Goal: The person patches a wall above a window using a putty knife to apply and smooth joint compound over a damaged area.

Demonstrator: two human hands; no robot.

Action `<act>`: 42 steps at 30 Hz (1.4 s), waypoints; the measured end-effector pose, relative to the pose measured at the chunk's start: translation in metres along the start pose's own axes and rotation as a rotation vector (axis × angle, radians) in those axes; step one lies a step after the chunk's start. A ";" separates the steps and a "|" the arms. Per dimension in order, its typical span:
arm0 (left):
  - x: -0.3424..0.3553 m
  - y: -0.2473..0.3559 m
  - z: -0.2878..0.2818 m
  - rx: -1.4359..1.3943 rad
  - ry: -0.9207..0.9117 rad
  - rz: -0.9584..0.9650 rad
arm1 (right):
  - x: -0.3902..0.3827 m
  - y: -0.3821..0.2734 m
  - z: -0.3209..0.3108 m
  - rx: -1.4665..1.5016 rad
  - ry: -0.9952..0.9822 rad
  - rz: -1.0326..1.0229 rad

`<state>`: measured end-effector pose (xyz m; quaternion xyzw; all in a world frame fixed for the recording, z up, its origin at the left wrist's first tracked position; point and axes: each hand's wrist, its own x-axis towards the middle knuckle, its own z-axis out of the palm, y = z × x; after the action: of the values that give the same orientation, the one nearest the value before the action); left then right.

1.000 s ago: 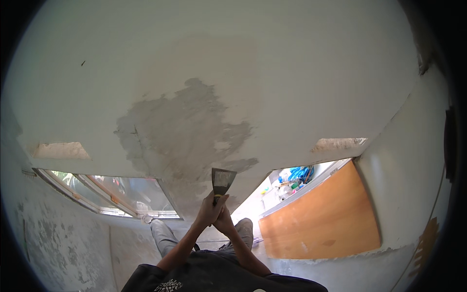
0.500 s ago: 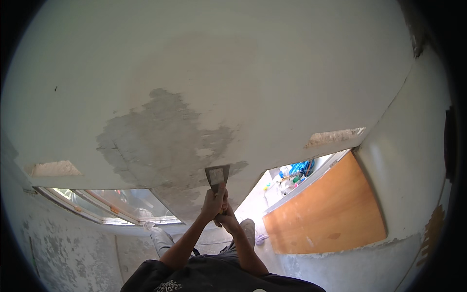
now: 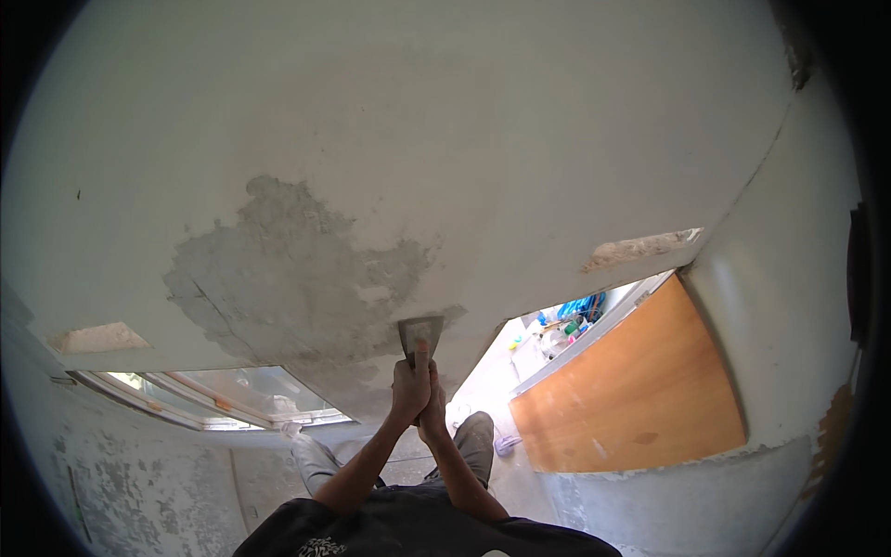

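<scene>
My left hand (image 3: 409, 390) is closed on a scraper (image 3: 421, 329) with a wide, flat metal blade, its thumb lying up along the blade's base. Below and just right of it, my right hand (image 3: 432, 408) is closed round the lower end of the same tool. Most of the handle is hidden by my fingers. The blade points up at the white wall (image 3: 520, 167), at the lower right edge of a bare grey patch (image 3: 297, 269) with ragged edges. I cannot tell whether the blade edge touches the surface.
On the left is a sliding window (image 3: 232, 395). To the right, an open doorway with a wooden door (image 3: 640, 390) shows bags and bottles (image 3: 561, 330) beyond. Rough plaster strips (image 3: 645, 249) lie above the openings. The lower left wall (image 3: 139, 483) is flaking.
My right hand has moved up the tool, closer against my left hand. The scraper sits slightly further right relative to the grey patch, and the whole view has shifted a little.
</scene>
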<state>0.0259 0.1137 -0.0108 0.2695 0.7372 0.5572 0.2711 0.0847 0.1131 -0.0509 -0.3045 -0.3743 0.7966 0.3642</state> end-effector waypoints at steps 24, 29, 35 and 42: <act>-0.007 0.033 0.010 -0.044 0.048 0.094 | 0.007 -0.014 -0.003 -0.134 0.062 -0.214; -0.005 0.015 0.009 -0.128 -0.007 0.022 | -0.001 -0.008 -0.013 -0.191 0.022 -0.116; -0.003 0.018 0.018 -0.104 0.101 0.035 | 0.003 -0.020 -0.011 -0.165 0.052 -0.112; -0.007 0.005 0.019 -0.142 0.020 0.008 | 0.017 0.023 -0.034 -0.233 0.063 -0.241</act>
<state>0.0443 0.1226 -0.0100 0.2469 0.6975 0.6118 0.2796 0.0930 0.1291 -0.0919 -0.3223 -0.4863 0.6884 0.4309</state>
